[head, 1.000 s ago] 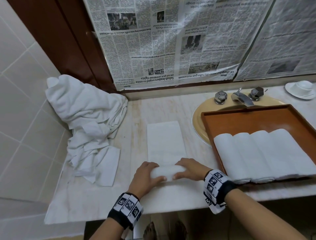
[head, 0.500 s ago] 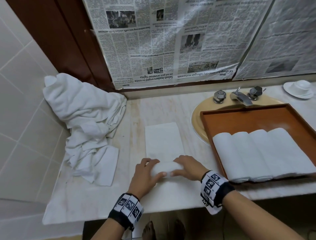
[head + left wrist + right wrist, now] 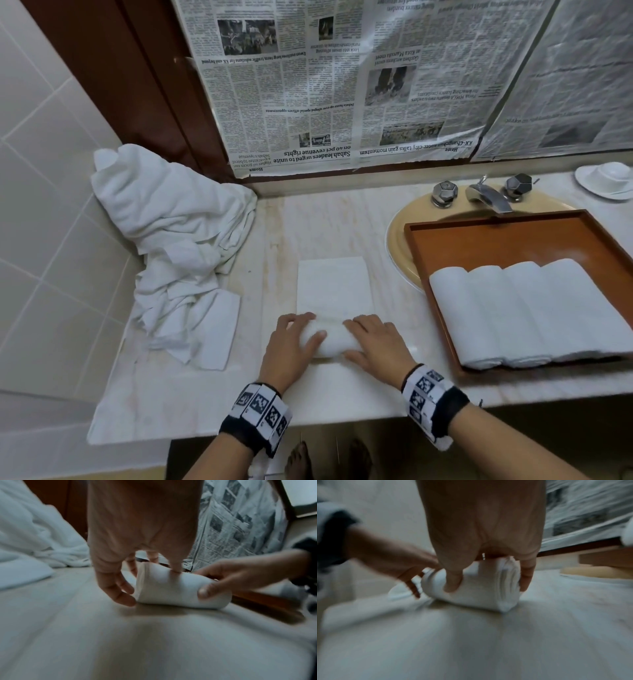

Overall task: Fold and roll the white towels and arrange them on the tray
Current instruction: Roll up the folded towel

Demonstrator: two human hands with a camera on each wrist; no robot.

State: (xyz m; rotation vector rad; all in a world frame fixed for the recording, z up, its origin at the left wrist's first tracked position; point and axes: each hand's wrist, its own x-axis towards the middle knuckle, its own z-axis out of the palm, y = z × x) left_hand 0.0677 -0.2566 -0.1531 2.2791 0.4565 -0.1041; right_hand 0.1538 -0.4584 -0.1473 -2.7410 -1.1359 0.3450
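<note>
A folded white towel (image 3: 334,286) lies flat on the marble counter, its near end wound into a thick roll (image 3: 334,337). My left hand (image 3: 291,339) grips the roll's left end, thumb on its near side and fingers curled over the top. My right hand (image 3: 371,339) grips the right end the same way. The left wrist view shows the roll (image 3: 178,588) between both hands; the right wrist view shows its spiral end (image 3: 506,584). Several rolled towels (image 3: 534,308) lie side by side in the wooden tray (image 3: 513,240) on the right.
A heap of loose white towels (image 3: 178,246) fills the counter's left corner against the tiled wall. The tray sits over a yellow sink (image 3: 399,240) with a tap (image 3: 486,195). A white cup and saucer (image 3: 608,178) stand far right. Newspaper (image 3: 342,85) covers the back wall.
Both hands have rolled the towel away from me; the roll is thicker and the flat part beyond it is shorter.
</note>
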